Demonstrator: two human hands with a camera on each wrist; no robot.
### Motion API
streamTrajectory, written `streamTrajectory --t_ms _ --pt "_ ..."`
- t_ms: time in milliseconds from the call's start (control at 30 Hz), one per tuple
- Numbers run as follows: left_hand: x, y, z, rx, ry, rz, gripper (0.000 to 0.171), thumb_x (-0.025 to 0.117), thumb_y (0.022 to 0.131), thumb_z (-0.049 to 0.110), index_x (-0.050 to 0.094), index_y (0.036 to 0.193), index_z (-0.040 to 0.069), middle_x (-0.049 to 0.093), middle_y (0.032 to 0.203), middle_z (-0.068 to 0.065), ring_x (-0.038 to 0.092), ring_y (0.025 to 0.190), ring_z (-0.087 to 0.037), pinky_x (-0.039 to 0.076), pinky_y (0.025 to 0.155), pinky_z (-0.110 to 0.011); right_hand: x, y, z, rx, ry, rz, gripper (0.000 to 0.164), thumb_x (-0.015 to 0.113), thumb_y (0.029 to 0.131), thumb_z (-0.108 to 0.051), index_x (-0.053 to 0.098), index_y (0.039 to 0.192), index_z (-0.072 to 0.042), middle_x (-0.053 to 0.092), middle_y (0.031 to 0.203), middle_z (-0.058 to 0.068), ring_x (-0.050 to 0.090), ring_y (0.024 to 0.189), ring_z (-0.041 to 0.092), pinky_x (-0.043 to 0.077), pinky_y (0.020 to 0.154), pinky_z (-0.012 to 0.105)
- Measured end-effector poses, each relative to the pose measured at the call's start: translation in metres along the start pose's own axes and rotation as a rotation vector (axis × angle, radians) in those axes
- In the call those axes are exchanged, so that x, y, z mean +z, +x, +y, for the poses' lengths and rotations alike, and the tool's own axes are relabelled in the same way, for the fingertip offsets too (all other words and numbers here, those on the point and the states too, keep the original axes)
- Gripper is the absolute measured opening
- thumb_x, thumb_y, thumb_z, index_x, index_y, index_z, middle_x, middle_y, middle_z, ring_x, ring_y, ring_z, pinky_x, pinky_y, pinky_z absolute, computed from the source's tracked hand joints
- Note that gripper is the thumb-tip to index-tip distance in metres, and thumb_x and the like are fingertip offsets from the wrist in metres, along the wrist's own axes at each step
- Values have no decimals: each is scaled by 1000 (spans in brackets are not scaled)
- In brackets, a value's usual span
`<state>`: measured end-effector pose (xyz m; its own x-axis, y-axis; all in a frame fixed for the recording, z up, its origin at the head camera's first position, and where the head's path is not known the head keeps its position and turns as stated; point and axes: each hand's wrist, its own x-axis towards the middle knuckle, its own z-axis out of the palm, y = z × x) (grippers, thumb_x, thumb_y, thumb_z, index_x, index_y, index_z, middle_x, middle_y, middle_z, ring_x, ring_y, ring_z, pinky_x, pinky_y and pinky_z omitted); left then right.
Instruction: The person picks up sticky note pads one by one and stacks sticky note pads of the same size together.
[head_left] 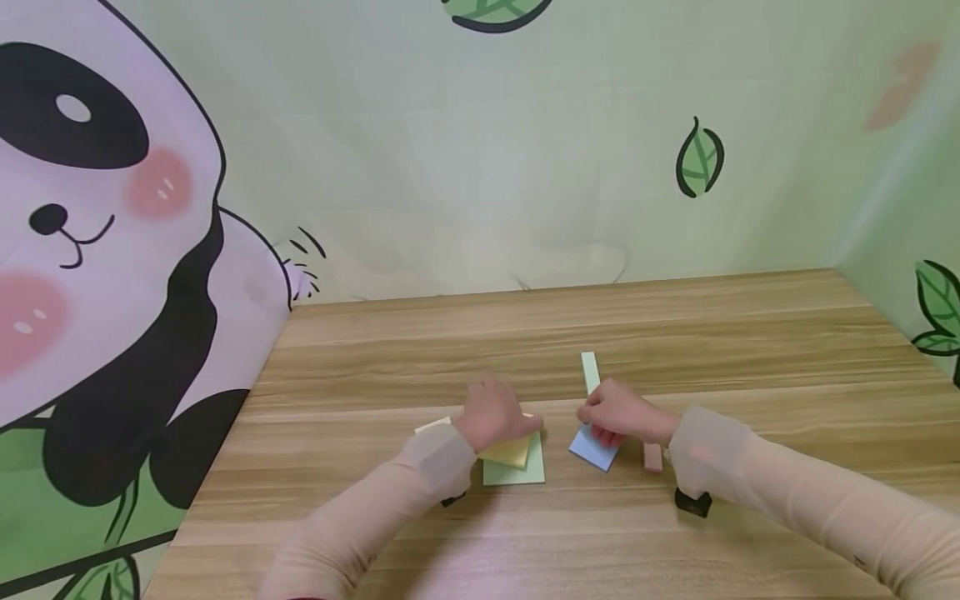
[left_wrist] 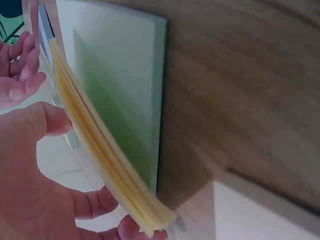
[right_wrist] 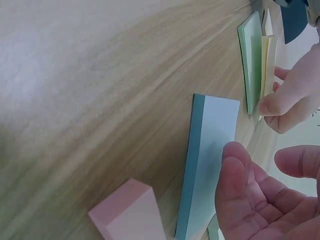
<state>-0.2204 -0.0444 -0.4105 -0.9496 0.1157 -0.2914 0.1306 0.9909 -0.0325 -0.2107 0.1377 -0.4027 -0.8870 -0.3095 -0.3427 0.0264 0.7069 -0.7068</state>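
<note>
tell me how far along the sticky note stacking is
Done: a yellow pad sits on the green pad, held by the left hand. In hand: the right hand touches the blue pad. Left: the pink pad and green strip lie apart.

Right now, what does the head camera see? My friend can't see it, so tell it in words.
Two hands work sticky-note pads on a wooden table: the left hand lifts a yellow pad off a green pad, the right hand touches a blue pad. A panda picture fills the left wall.

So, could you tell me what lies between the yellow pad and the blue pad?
Only bare wooden table lies between the yellow pad and the blue pad, as the head view shows.
</note>
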Motion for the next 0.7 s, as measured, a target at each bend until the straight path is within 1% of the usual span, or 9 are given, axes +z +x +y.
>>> streamTrajectory --t_ms 67,167,200,233,300,367,500,700 --pt "0 -2 2 -20 -19 -2 78 47 71 66 51 118 3 46 117 -20 48 104 -31 48 75 -43 0 -1 -1 2 -2 -2 25 50 85 -15 60 69 2 54 57 4 50 45 10 45 44 23" --pt "2 -5 4 -24 -16 7 78 47 71 66 51 118 4 46 116 -20 47 103 -31 47 74 -42 1 -2 -3 6 -4 -1 26 50 85 -15 60 68 2 54 56 4 51 45 10 46 44 23" --pt "2 -5 4 -18 -8 9 77 47 71 66 52 116 3 46 116 -20 48 102 -31 47 75 -42 1 -3 -4 7 -3 -2 26 50 85 -15 60 68 2 54 56 4 51 45 10 46 44 23" --pt "3 -6 4 -6 14 14 76 46 72 65 53 114 3 47 114 -20 48 101 -31 46 77 -41 2 -3 -4 6 -3 -3 26 50 85 -15 60 68 2 54 56 4 51 45 10 46 44 23" --pt "3 -8 5 4 29 21 74 47 72 65 54 111 2 49 111 -19 50 99 -31 46 78 -37 2 -3 -4 4 2 -6 25 50 85 -15 61 69 2 54 56 4 51 45 10 46 44 23" --pt "3 -10 5 5 22 23 72 48 72 64 56 107 1 50 108 -18 50 96 -31 46 76 -37 3 -3 -3 3 9 -9 25 50 85 -15 61 70 2 53 56 4 51 45 10 46 44 23" --pt "3 -12 5 -10 -27 29 70 52 70 62 57 102 0 49 103 -18 50 92 -30 48 69 -35 5 -2 -2 0 18 -21 24 50 85 -14 61 71 2 54 56 3 51 45 10 45 43 23" --pt "1 -12 4 5 9 20 71 49 71 63 59 99 -1 51 100 -17 51 91 -30 47 69 -35 8 -2 -4 5 18 -26 23 50 84 -14 61 71 1 53 56 3 51 45 10 45 44 23"
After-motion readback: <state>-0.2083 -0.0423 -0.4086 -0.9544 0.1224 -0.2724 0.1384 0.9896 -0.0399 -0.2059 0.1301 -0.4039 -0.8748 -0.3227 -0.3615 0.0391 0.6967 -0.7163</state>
